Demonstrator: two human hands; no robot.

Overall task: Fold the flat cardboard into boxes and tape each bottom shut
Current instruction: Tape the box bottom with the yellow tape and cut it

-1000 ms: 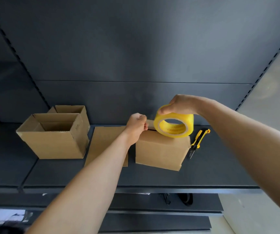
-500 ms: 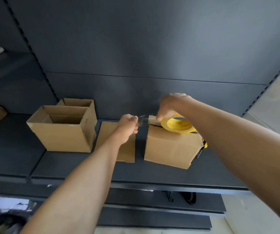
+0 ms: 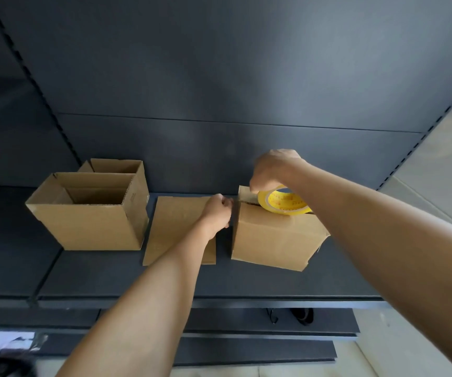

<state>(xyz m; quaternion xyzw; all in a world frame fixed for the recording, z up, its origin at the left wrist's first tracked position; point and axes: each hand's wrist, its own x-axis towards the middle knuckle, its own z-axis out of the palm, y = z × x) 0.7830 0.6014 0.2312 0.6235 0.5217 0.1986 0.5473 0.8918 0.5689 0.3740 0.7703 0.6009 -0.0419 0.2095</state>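
Right hand (image 3: 272, 170) gripping yellow tape roll (image 3: 284, 204) atop box (image 3: 276, 238), left hand (image 3: 219, 210) apparently pinching tape end (image 3: 236, 200)

Room along the front of the shelf (image 3: 246, 281) — open box (image 3: 88, 227), flat cardboard (image 3: 175, 227) and closed box (image 3: 271, 240) block behind.

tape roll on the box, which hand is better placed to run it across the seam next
Right. The right hand grips the yellow tape roll on top of the box, free to draw it rightward; the left hand is curled at the box's left edge, apparently pinning the tape end.
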